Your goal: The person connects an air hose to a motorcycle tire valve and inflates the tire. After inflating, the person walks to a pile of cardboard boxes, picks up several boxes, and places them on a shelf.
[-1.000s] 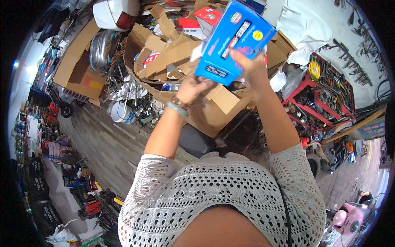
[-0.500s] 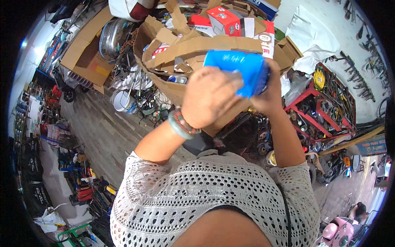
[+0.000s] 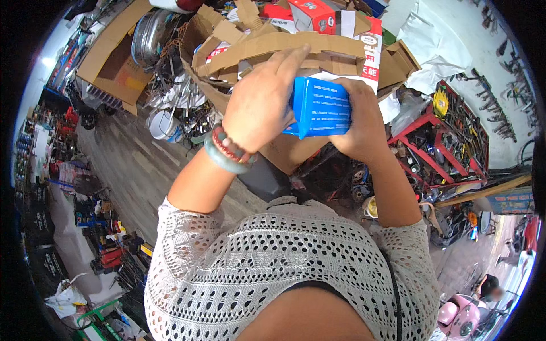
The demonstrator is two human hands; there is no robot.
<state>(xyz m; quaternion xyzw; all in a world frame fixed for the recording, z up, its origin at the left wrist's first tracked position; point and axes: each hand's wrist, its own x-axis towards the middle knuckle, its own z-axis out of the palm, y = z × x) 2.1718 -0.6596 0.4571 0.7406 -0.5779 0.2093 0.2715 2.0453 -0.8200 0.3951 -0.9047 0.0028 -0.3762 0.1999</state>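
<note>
A soft blue plastic-wrapped pack (image 3: pixel 325 108) with white print is in front of my chest, tilted so one printed side faces me. I cannot tell what it contains. My right hand (image 3: pixel 364 116) wraps round its right side and holds it. My left hand (image 3: pixel 259 102) lies along the pack's left side, its fingers stretched out flat and pointing away from me. The palm side of that hand is hidden, and so is part of the pack's left edge. Beyond both hands stands a large torn cardboard box (image 3: pixel 273 54) with cardboard scraps in it.
A red-and-white carton (image 3: pixel 313 16) sits on the big box's pile. Left of it are an open brown carton (image 3: pixel 108 74) and a white bucket (image 3: pixel 163 126) on the wood-look floor (image 3: pixel 125 153). To the right stands a red metal rack (image 3: pixel 415 145) full of tools and parts.
The pack has turned to show its printed side and sits slightly lower. My left hand has shifted left off its front, and its fingers have straightened.
</note>
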